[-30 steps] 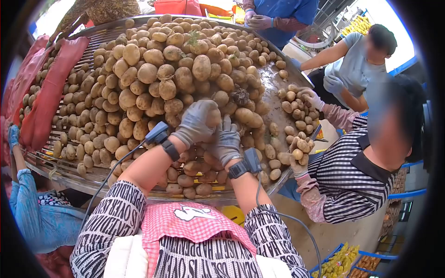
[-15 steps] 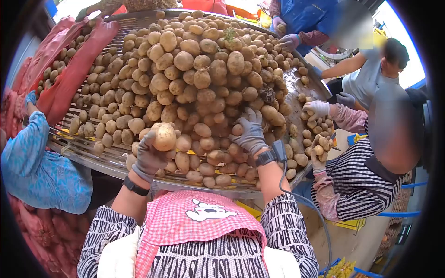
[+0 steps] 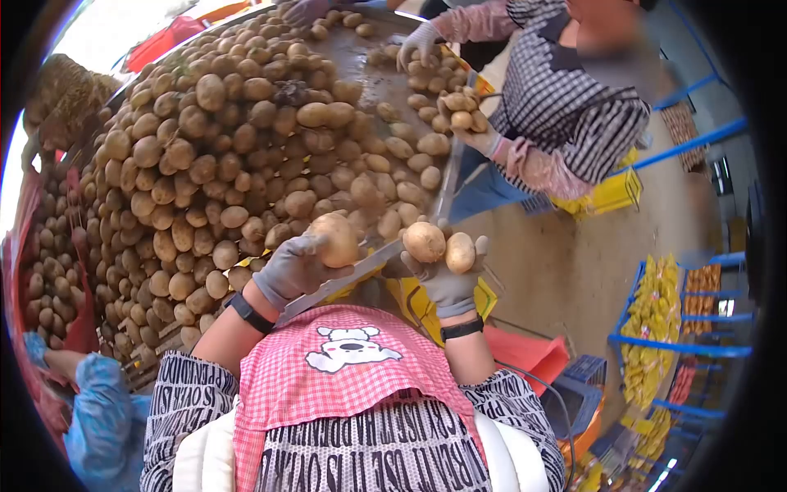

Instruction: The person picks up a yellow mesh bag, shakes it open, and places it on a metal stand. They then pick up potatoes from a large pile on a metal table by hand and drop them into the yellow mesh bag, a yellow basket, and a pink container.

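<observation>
My left hand (image 3: pixel 295 266), in a grey glove, is closed round a large potato (image 3: pixel 334 239) above the front edge of the slatted table. To its right my right hand (image 3: pixel 449 283), gloved too, holds two potatoes side by side, a rounder one (image 3: pixel 425 242) and a smaller one (image 3: pixel 460 252). Both hands are near the table's metal rim (image 3: pixel 340 281). A big heap of potatoes (image 3: pixel 197 164) lies behind and to the left of my left hand.
Across the table corner, a person in checked clothing (image 3: pixel 566 107) holds potatoes. A blue sleeve (image 3: pixel 102 410) shows at lower left. Right of my right hand are a red container (image 3: pixel 533 357) and a blue crate (image 3: pixel 582 381). Yellow bags (image 3: pixel 652 328) fill a blue rack.
The view has swung right. My right hand has left the heap and now holds two potatoes beyond the table's edge. My left hand keeps its potato and is nearer my right hand.
</observation>
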{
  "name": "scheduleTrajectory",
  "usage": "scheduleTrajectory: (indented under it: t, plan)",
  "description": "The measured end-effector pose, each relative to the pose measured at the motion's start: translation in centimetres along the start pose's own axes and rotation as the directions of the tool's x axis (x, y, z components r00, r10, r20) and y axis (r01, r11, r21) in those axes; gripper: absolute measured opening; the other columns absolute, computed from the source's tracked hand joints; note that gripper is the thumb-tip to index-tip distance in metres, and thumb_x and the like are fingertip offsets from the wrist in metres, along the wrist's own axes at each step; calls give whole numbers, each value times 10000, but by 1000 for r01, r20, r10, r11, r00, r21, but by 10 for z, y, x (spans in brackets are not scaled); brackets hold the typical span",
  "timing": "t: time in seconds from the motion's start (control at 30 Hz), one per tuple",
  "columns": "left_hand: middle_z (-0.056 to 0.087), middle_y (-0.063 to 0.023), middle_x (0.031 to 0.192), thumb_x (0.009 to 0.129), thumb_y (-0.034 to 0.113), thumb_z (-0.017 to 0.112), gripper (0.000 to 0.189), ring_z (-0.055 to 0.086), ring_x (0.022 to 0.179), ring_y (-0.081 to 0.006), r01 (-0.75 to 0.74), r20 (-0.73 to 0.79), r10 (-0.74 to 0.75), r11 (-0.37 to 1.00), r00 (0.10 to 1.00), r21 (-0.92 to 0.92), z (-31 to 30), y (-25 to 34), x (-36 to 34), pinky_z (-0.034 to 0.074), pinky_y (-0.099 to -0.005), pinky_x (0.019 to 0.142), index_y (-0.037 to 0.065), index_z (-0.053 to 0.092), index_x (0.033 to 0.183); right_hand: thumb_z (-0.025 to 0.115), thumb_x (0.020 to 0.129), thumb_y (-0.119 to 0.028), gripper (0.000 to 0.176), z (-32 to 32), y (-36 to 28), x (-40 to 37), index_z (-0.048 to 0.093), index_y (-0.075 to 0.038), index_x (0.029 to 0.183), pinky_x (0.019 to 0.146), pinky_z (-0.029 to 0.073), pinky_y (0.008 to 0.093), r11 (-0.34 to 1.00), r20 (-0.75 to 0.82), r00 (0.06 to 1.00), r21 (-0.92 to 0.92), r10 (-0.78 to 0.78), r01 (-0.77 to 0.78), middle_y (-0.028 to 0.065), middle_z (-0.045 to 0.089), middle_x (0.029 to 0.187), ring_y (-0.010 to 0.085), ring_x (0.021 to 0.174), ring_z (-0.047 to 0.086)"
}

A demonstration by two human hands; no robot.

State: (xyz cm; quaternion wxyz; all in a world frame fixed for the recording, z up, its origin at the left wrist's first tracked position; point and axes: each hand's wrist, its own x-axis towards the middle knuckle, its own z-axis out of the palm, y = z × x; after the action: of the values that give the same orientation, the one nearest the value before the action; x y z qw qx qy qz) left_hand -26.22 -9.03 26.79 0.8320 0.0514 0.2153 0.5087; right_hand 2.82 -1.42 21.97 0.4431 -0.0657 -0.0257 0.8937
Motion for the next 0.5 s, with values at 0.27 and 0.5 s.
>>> scheduleTrajectory:
  t: [0.27,0.5]
  plan:
    - [488,-112,1414,941,237,624,655,494,1302,-252,403,31,-475,778,879,482,53,-105,126,421,-368,1093,72,342,1508,580,958,-477,388,-71,-37,-145,611,-125,1118,848,545,477,903,-793,448,-422,-412,84,84,640,1163,292,1046,627]
    - [512,-197,1389,958,263,584,506,507,1296,-333,-16,29,-216,60,976,998,28,-111,103,410,-393,1078,72,486,1417,615,969,-238,207,-36,-23,-108,613,-138,1150,875,452,226,485,-460,482,-871,-746,-82,-27,576,1087,85,951,551]
